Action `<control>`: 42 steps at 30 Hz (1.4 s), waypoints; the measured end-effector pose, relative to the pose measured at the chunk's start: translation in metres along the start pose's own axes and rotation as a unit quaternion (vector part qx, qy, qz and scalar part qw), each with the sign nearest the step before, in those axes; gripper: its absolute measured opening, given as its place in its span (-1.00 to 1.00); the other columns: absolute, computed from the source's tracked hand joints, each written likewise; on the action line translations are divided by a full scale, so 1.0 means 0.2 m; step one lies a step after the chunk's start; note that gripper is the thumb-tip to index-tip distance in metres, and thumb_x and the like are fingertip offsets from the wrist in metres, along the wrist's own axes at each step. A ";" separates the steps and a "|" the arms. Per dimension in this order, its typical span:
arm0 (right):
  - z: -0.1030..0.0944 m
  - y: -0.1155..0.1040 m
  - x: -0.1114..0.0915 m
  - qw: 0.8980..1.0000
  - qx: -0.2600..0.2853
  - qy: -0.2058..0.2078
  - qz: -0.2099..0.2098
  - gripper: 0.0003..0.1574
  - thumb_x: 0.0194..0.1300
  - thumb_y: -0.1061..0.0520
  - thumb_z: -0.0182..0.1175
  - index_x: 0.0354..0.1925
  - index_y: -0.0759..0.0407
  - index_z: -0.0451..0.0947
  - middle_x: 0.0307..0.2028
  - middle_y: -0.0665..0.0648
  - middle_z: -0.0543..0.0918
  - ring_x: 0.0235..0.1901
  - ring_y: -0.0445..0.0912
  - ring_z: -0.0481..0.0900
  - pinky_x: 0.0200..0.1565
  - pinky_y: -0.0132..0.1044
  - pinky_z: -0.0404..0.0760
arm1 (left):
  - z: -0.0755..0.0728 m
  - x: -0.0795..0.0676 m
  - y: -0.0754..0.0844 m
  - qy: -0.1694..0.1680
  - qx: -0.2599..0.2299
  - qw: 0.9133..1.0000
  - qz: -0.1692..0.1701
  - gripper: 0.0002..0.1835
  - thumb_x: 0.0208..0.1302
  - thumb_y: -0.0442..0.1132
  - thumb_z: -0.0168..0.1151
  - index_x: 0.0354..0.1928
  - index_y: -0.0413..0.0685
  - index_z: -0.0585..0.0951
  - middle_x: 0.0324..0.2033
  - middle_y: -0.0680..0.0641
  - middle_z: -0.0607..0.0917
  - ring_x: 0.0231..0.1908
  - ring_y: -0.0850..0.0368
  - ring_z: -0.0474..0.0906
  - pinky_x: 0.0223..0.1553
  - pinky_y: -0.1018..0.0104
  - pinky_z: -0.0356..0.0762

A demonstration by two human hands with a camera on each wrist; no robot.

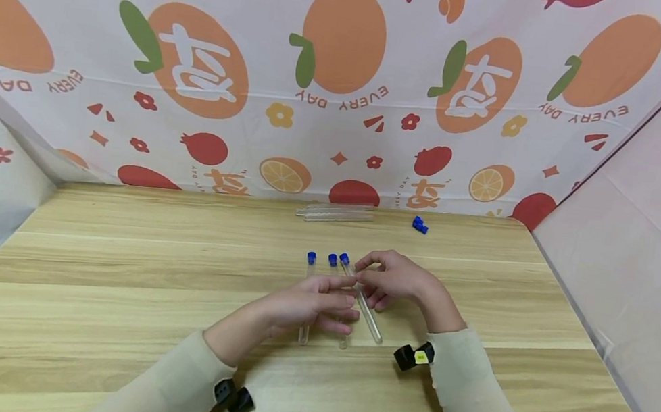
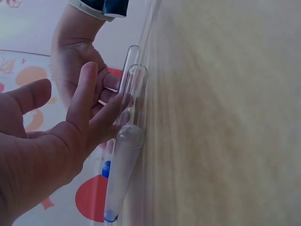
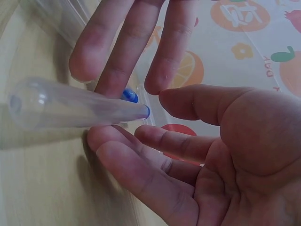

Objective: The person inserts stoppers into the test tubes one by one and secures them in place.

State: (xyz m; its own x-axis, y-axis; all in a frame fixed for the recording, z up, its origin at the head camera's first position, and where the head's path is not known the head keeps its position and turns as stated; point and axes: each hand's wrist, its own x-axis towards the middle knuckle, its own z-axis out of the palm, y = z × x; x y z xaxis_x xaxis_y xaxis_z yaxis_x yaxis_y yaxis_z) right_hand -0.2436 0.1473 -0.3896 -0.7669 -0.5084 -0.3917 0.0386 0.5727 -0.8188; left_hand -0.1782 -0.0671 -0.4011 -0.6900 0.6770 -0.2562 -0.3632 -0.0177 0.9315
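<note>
Three capped glass test tubes lie on the table: a left tube [image 1: 303, 334], a middle tube [image 1: 343, 343] and a slanted right tube [image 1: 369, 320], all with blue caps at their far ends. My left hand [image 1: 314, 305] is over the left and middle tubes, its fingers spread and reaching towards the slanted tube. On the other side of that tube, my right hand [image 1: 397, 279] has loosely bent fingers beside its upper part. In the right wrist view the slanted tube [image 3: 70, 104] lies between both hands' fingers; I cannot tell whether they touch it. Neither hand grips it.
Several uncapped glass tubes [image 1: 338, 214] lie at the table's back edge. Right of them is a small group of loose blue caps [image 1: 420, 225]. A fruit-print cloth [image 1: 339, 132] hangs behind the wooden table [image 1: 116, 263].
</note>
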 end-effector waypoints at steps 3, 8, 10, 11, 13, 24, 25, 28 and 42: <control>0.00 0.00 0.00 1.000 0.000 0.001 -0.001 -0.58 0.48 0.06 0.09 0.19 0.23 0.48 -0.35 0.28 0.71 -0.49 -0.01 0.69 -0.39 -0.17 0.74 | 0.00 0.00 0.00 -0.001 0.000 1.000 0.003 -0.32 0.55 -0.29 -0.05 0.54 -0.32 -0.06 0.47 -0.40 0.13 0.35 -0.31 0.32 0.11 0.17 0.61; 0.00 -0.01 -0.01 1.000 0.002 0.001 -0.003 -0.58 0.49 0.06 0.09 0.19 0.25 0.48 -0.33 0.29 0.71 -0.49 0.00 0.70 -0.39 -0.16 0.74 | 0.00 0.00 0.01 -0.005 -0.001 1.000 0.007 -0.33 0.55 -0.30 -0.05 0.54 -0.35 -0.05 0.46 -0.40 0.16 0.36 -0.33 0.31 0.10 0.18 0.61; 0.01 -0.01 -0.01 1.000 0.002 0.001 -0.003 -0.57 0.49 0.05 0.09 0.20 0.25 0.48 -0.33 0.29 0.71 -0.48 0.00 0.70 -0.39 -0.16 0.74 | 0.00 -0.01 0.01 -0.005 -0.001 1.000 0.007 -0.33 0.55 -0.30 -0.05 0.53 -0.35 -0.05 0.46 -0.40 0.16 0.36 -0.33 0.31 0.10 0.18 0.61; 0.01 -0.02 -0.01 1.000 0.001 0.002 -0.002 -0.57 0.49 0.05 0.09 0.20 0.26 0.47 -0.32 0.29 0.71 -0.48 0.00 0.70 -0.39 -0.16 0.74 | 0.00 -0.01 0.01 -0.005 -0.001 1.000 0.007 -0.33 0.55 -0.30 -0.05 0.54 -0.35 -0.05 0.46 -0.40 0.16 0.36 -0.33 0.31 0.10 0.18 0.61; 0.01 -0.02 -0.02 1.000 0.000 0.003 0.000 -0.56 0.49 0.05 0.10 0.20 0.25 0.47 -0.32 0.29 0.71 -0.48 0.01 0.70 -0.39 -0.16 0.74 | 0.00 -0.01 0.01 -0.004 -0.001 1.000 0.007 -0.34 0.55 -0.30 -0.05 0.54 -0.34 -0.04 0.46 -0.40 0.15 0.35 -0.33 0.31 0.09 0.18 0.61; 0.00 -0.02 -0.01 1.000 0.002 0.002 0.008 -0.55 0.50 0.01 0.10 0.21 0.23 0.47 -0.32 0.28 0.70 -0.47 0.00 0.69 -0.38 -0.15 0.75 | 0.00 -0.01 0.03 -0.007 0.001 1.000 0.008 -0.33 0.56 -0.30 -0.06 0.54 -0.32 -0.06 0.48 -0.42 0.08 0.36 -0.34 0.29 0.12 0.17 0.60; -0.01 -0.02 -0.01 1.000 0.000 0.002 0.008 -0.55 0.50 0.01 0.10 0.21 0.22 0.47 -0.32 0.28 0.70 -0.47 0.00 0.69 -0.38 -0.16 0.75 | 0.00 -0.01 0.03 -0.007 0.002 1.000 0.008 -0.33 0.56 -0.29 -0.06 0.54 -0.31 -0.06 0.48 -0.43 0.08 0.36 -0.34 0.29 0.12 0.17 0.60; -0.01 -0.02 -0.01 1.000 0.000 0.006 0.013 -0.56 0.50 -0.01 0.11 0.20 0.19 0.47 -0.32 0.27 0.70 -0.47 0.00 0.69 -0.38 -0.15 0.75 | -0.01 -0.01 0.03 -0.007 0.003 1.000 0.009 -0.33 0.56 -0.28 -0.05 0.55 -0.29 -0.05 0.48 -0.43 0.08 0.36 -0.34 0.30 0.12 0.16 0.60; -0.04 -0.01 -0.02 0.999 -0.032 0.042 0.011 -0.57 0.47 -0.04 0.14 0.18 0.13 0.52 -0.30 0.22 0.72 -0.43 0.02 0.71 -0.35 -0.15 0.74 | -0.04 -0.06 0.11 0.021 0.036 0.998 0.045 -0.33 0.54 -0.24 0.01 0.53 -0.31 0.02 0.46 -0.42 0.16 0.33 -0.33 0.36 0.13 0.06 0.59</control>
State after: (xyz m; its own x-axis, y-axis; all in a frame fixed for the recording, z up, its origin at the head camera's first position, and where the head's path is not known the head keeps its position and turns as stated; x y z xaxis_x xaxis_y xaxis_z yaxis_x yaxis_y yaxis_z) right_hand -0.2455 0.1539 -0.3832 -0.8170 -0.4411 -0.3714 0.0172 0.6251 -0.7803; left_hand -0.1829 -0.0820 -0.3806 -0.7444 0.6431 -0.1796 -0.2539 -0.0238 0.9669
